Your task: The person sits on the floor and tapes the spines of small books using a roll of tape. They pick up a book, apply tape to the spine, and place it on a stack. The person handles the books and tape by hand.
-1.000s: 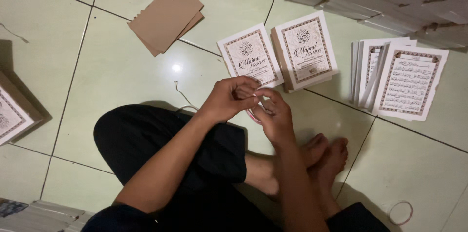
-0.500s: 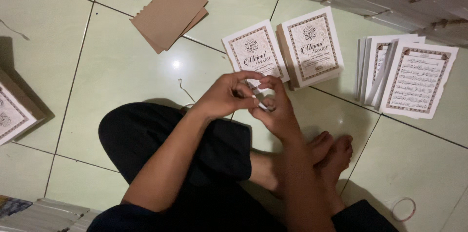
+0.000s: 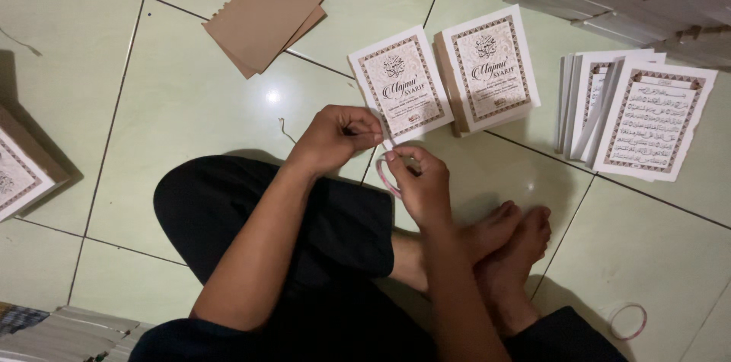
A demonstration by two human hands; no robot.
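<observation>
Head cam: my left hand and right hand have drifted apart since a moment ago, both grips pinching the pink rubber band, now stretched open above the floor, booklets at 12 o'clock.

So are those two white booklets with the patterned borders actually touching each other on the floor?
Touching. The head view shows the left white booklet lying flat with its right edge meeting the side of the thicker stack under the right white booklet, no tile visible between.
</observation>
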